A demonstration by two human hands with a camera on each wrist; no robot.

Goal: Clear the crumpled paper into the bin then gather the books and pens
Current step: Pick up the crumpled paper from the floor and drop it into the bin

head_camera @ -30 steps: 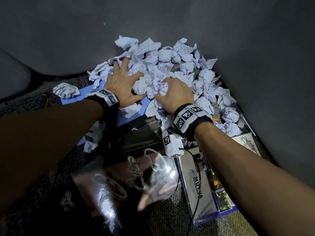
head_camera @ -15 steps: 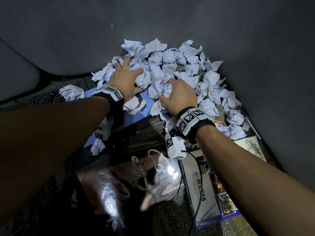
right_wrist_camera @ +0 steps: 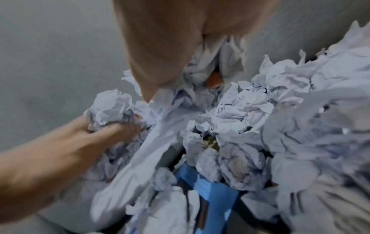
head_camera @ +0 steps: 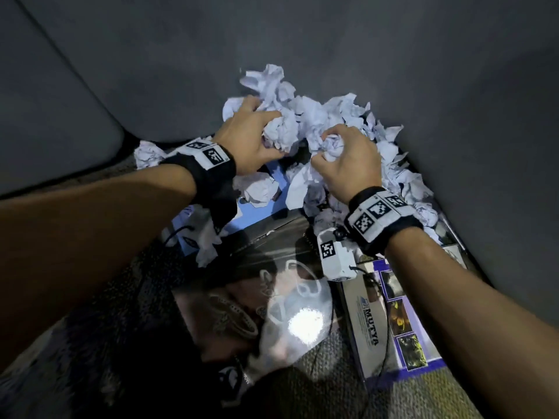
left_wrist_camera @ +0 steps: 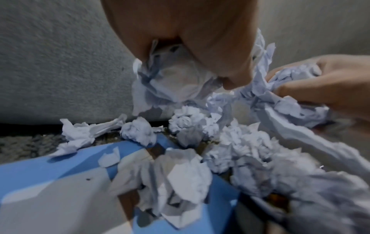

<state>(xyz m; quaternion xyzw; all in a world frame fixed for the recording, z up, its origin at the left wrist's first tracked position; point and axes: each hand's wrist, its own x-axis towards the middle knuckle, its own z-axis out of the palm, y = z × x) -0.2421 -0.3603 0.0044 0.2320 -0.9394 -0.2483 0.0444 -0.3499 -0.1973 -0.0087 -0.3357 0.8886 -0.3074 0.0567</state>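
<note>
A heap of crumpled white paper (head_camera: 390, 152) lies on the carpet in the corner between grey cushioned walls. My left hand (head_camera: 251, 137) grips a bunch of paper balls (left_wrist_camera: 176, 79), lifted above the heap. Beside it, my right hand (head_camera: 348, 158) grips another wad of paper (head_camera: 331, 146), with a loose sheet (head_camera: 298, 189) hanging below. A blue book (left_wrist_camera: 40, 171) lies under the left side of the heap. A glossy dark book (head_camera: 272, 303) and a purple-edged book (head_camera: 390, 322) lie nearer me. No pens can be made out.
Grey upholstered panels (head_camera: 302, 40) enclose the corner at the back and right. A lone paper ball (head_camera: 148, 152) sits at the left by a dark gap under the panel. Grey carpet (head_camera: 317, 385) covers the floor. No bin is in view.
Both hands went from spread on the heap to curled round bunches of paper and have risen off it. The head view has tilted lower and nearer.
</note>
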